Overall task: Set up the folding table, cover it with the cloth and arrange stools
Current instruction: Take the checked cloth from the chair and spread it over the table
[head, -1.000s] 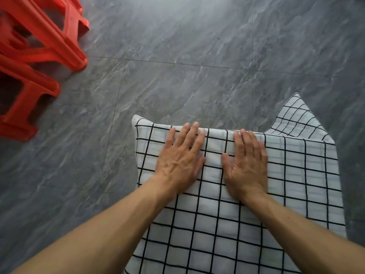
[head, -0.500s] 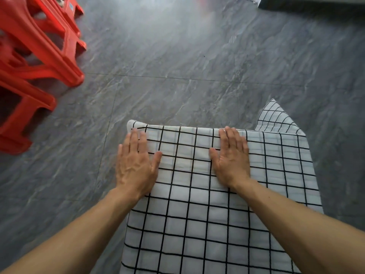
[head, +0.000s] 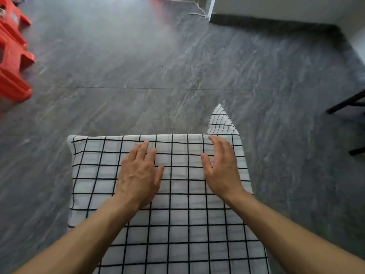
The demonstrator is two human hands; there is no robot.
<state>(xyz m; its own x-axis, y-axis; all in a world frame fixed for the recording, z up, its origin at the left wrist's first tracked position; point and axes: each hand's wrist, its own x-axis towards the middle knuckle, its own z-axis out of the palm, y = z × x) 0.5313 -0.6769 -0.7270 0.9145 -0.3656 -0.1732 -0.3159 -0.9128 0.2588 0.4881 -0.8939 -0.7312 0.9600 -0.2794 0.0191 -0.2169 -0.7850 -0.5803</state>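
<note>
— Fingers first: how do they lie?

— Fingers (head: 145, 150) of the left hand (head: 138, 177) are straight and close together, palm down on the cloth (head: 177, 214), grasping nothing. The right hand (head: 222, 171) is also released, its fingers (head: 218, 144) extended toward the cloth's far edge. It looks slightly raised and tilted on its outer side; whether the palm touches the fabric I cannot tell.

— And the cloth itself?

— White with a black grid, it fills the lower middle of the frame, spread flat over the counter, which is hidden underneath. Its far edge runs straight across the middle of the frame, the left side drops off at a rounded corner, and a pointed corner sticks out past the far edge at the right, just beyond the right hand.

— Where are the stools?

— Red plastic stools (head: 13, 62) sit at the upper left edge of the frame, on the grey floor (head: 158, 66), well apart from the cloth.

— Anything else?

— Black furniture legs (head: 347, 104) show at the right edge, and a white wall (head: 276, 6) with a dark skirting runs along the upper right.
</note>
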